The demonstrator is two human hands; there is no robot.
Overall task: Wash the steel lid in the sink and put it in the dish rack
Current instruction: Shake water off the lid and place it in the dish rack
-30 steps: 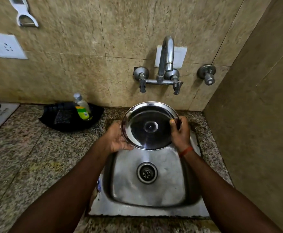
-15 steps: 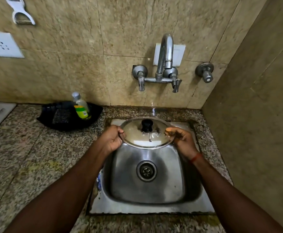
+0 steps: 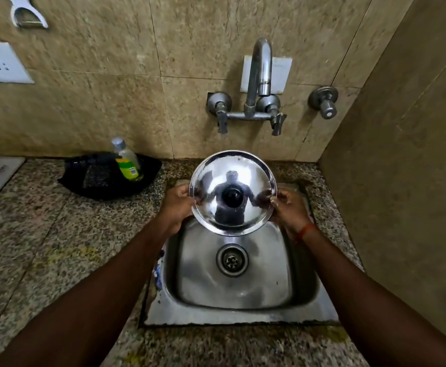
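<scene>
While gripped by both hands (image 3: 175,205), steel lid (image 3: 211,181), no legible writing.

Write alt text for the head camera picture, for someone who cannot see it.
Two bare hands, left hand and right hand, hold a shiny steel lid by its rim above a steel sink, under a wall tap showing no running water.

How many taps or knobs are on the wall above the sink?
3: the left lever and right lever on either side of the spout, plus a separate round knob further right. None seems hidden.
</scene>
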